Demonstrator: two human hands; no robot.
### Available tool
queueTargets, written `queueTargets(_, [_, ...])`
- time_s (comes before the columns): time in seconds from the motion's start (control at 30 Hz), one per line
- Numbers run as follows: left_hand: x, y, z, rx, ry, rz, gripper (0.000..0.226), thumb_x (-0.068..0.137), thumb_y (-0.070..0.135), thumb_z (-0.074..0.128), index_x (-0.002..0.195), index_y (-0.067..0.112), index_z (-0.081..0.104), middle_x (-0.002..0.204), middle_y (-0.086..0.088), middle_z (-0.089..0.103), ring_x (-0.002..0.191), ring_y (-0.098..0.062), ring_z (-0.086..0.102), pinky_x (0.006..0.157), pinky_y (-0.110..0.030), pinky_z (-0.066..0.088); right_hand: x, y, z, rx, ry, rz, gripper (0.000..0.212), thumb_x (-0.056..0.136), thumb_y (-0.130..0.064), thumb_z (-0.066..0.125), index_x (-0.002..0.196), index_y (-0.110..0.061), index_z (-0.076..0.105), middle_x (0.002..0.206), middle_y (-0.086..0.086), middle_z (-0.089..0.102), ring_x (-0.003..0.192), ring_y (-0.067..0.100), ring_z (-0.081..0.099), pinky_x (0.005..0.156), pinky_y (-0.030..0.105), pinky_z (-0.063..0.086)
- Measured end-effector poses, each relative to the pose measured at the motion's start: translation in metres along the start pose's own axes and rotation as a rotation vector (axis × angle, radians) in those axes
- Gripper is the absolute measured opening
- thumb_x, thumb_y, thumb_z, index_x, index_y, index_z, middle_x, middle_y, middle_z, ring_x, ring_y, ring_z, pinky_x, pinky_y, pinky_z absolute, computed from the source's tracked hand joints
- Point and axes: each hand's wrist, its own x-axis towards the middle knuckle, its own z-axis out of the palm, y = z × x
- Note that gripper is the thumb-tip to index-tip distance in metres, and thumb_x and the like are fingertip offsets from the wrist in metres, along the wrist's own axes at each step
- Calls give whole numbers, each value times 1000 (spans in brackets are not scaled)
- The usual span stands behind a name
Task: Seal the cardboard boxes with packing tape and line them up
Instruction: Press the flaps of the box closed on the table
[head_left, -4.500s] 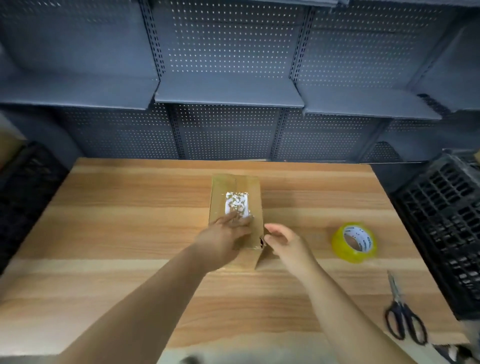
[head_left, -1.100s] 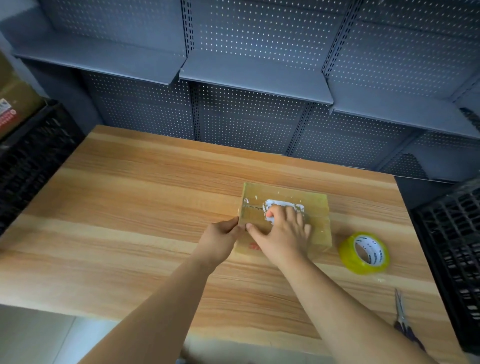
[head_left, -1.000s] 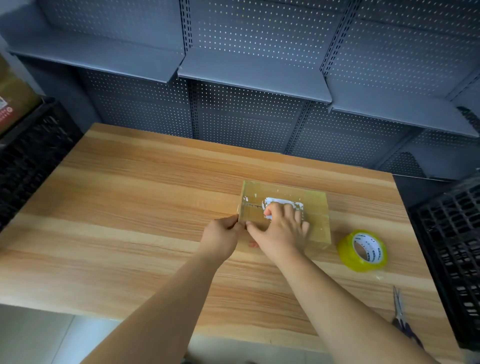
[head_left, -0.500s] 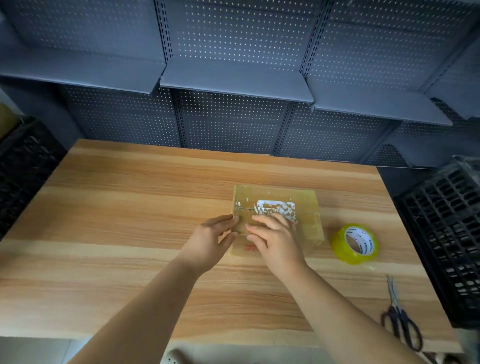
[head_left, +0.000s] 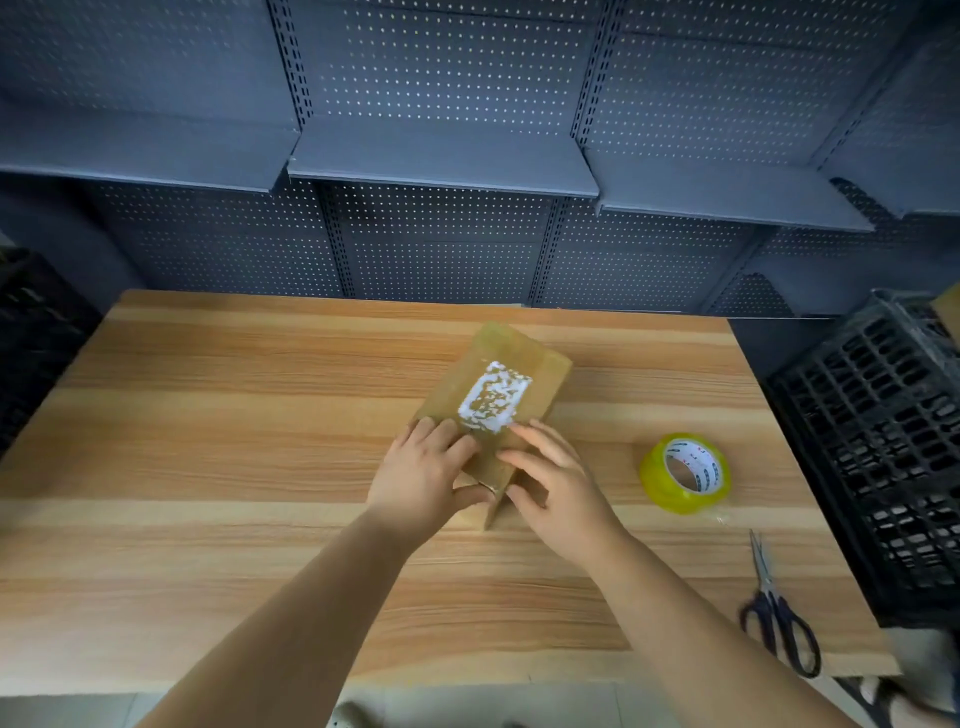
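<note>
A wooden table (head_left: 208, 467) carries a cardboard box (head_left: 493, 400), tape roll (head_left: 685, 473) and scissors (head_left: 779, 608)

A brown box (head_left: 498, 353) with a torn white label (head_left: 494, 400) lies skewed on the desk (head_left: 260, 415), with a yellow tape roll (head_left: 684, 474) near its right.
</note>
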Motion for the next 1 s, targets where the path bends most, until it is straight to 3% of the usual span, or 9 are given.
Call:
queueTargets(0.07, [-3,15,1,69,3,-27,55,67,68,65,92,19,66,87,0,58,80,-25,55,73,-39,49,-4,7,-5,5,-14,33,37,88,-13,65,123,-27,67,150,-15,39,142,7,29,114,22,25])
queueTargets(0.2, [-9,26,13,-62,98,-49,42,70,52,77,96,19,69,99,2,60,90,-23,53,77,-38,49,-14,8,-13,115,-9,120,37,87,-27,70,123,-29,68,132,-37,42,119,-1,53,100,11,38])
queueTargets(0.3, [-15,23,17,-169,125,39,28,84,41,65,105,24,70,116,7,62,107,-20,54,87,-37,48,-24,6,-7,121,54,65,38,82,-47,66,112,-25,73,127,-23,57,111,1,60,98,23,48])
queueTargets(0.43, [-12,33,19,-94,149,-52,29,84,43,61,103,25,74,114,9,66,99,-20,57,77,-36,50,-20,8,-3,106,90,38,27,88,-37,62,104,-20,76,126,-8,65,101,9,67,87,32,56])
queueTargets(0.57, [1,40,15,-72,86,-161,30,72,35,81,101,27,75,111,10,66,93,-23,60,70,-39,51,-5,15,-9,-31,88,-57,16,89,-26,62,99,-21,74,124,-9,65,92,15,68,70,35,59])
queueTargets(0.73, [2,25,5,-3,-10,-47,38,86,47,50,116,33,69,116,9,62,95,-23,59,73,-40,51,-7,12,-6,-78,169,-126,20,91,-29,54,95,-21,72,115,-11,64,87,16,67,62,31,58])
queueTargets(0.83, [-1,28,8,56,29,-13,36,90,45,47,116,35,69,114,6,62,90,-23,56,68,-37,48,-11,11,0,-93,190,-129,10,88,-16,63,94,-19,71,114,-11,62,89,16,66,62,30,57])
queueTargets(1.0, [-1,34,9,116,40,-5,36,87,40,47,115,35,68,114,5,62,89,-24,55,62,-38,47,-15,7,4,-218,152,-124,13,82,-8,69,92,-16,67,112,-9,62,87,16,60,55,29,53])
